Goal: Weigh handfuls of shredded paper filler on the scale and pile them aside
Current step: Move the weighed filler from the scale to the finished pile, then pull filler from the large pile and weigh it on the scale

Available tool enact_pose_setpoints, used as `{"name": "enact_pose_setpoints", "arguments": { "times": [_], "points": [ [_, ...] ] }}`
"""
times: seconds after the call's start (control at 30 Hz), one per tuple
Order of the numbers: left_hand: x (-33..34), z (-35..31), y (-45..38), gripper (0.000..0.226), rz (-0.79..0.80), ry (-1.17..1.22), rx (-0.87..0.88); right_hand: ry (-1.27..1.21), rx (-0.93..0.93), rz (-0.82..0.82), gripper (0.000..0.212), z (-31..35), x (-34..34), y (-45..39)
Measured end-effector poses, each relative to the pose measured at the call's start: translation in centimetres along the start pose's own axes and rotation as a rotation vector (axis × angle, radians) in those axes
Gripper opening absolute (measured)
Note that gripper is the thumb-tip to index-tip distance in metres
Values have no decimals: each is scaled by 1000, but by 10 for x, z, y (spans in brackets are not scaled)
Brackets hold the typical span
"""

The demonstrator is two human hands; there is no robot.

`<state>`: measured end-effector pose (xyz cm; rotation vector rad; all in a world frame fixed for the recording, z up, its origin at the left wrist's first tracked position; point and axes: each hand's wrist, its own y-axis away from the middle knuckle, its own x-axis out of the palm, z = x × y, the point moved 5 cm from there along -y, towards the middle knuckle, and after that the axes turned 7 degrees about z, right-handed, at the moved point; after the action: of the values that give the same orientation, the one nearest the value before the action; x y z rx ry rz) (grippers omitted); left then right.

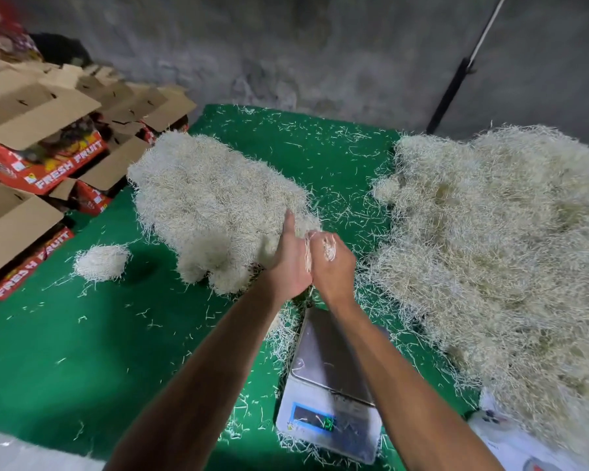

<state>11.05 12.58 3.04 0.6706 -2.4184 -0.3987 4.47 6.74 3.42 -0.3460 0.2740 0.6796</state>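
Head view: both hands reach out together past the scale [334, 365], at the near edge of the weighed pile [215, 205] on the green mat [82, 351]. Left hand [288, 263] lies with straight fingers pressing into that pile, palm inward. Right hand [332, 263] is curled around a few strands of shredded filler [327, 248]. Scale's steel pan looks bare, its display lit but unreadable. Unweighed filler sits in the big heap [497, 239] on the right; one small clump [102, 262] lies apart at left, near fruit boxes [45, 164]. By my judgement, a weighed handful is being set aside. Next comes shedding the clinging strands, then gathering a fresh handful from the right-hand heap for the pan.
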Motion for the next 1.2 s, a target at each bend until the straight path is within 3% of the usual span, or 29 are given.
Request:
{"name": "enact_pose_setpoints", "arguments": {
  "times": [0.1,0.2,0.23,0.3,0.37,0.43,0.5,0.57,0.63,0.67,0.73,0.9,0.97,1.07,1.1,1.2],
  "points": [
    [-4,-6,0,90,54,140,-57,138,63,25,41,-14,6,-32],
    [-24,4,4,90,-31,145,-139,81,211,-66,52,-31,2,-65],
    [-32,7,3,89,-71,150,-139,96,262,-33,64,-32,5,-72],
    [-49,8,-1,85,-123,218,-119,119,253,187,87,-26,20,-79],
    [-59,5,-6,82,-186,269,-88,12,207,400,86,-17,33,-80],
    [-67,9,-13,77,-261,281,-88,-14,273,470,89,-25,27,-78],
    [-66,18,-18,71,-280,239,-130,185,272,394,76,-48,0,-80],
    [-56,35,-22,62,-208,167,-184,623,239,343,56,-85,-39,-77],
    [-40,56,-28,53,-124,86,-226,1002,337,480,74,-133,-76,-58],
    [-31,67,-32,50,-91,61,-247,1073,425,578,82,-156,-93,-42],
    [-10,87,-43,47,-55,37,-285,1041,539,674,76,-188,-119,2],
    [55,122,-76,48,-9,-108,-362,877,383,493,21,-182,-148,37],
    [84,127,-81,64,73,-211,-403,671,331,413,36,-161,-155,27],
    [123,116,-92,87,202,-117,-412,452,166,238,76,-121,-172,10],
    [129,105,-98,88,181,-124,-379,421,118,211,87,-113,-180,5],
    [141,53,-115,74,80,-492,-208,371,118,150,121,-109,-205,-6]
  ]
}}
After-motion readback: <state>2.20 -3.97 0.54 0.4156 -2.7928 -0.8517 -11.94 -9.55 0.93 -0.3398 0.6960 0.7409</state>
